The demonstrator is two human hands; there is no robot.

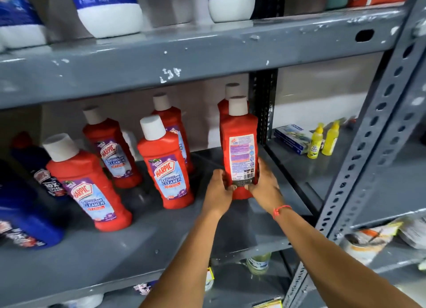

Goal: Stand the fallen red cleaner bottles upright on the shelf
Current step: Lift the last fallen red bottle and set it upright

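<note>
Gripping rightmost red bottle (239, 146) upright, both hands (242, 187) closed low, another bottle (224, 104) behind

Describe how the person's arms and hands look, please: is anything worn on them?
Both forearms are bare; no sleeves show in the picture. The left hand wears nothing that can be seen: no glove, ring or watch. The right hand is also ungloved, and a thin red thread band circles its wrist.

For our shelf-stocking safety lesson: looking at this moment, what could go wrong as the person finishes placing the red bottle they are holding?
1. Both hands grip the held bottle only at its base, so its top could tip.
2. Another red bottle stands right behind; pushing back might knock it.
3. Its back label faces out, unlike the front bottle, so it may need turning.
</note>
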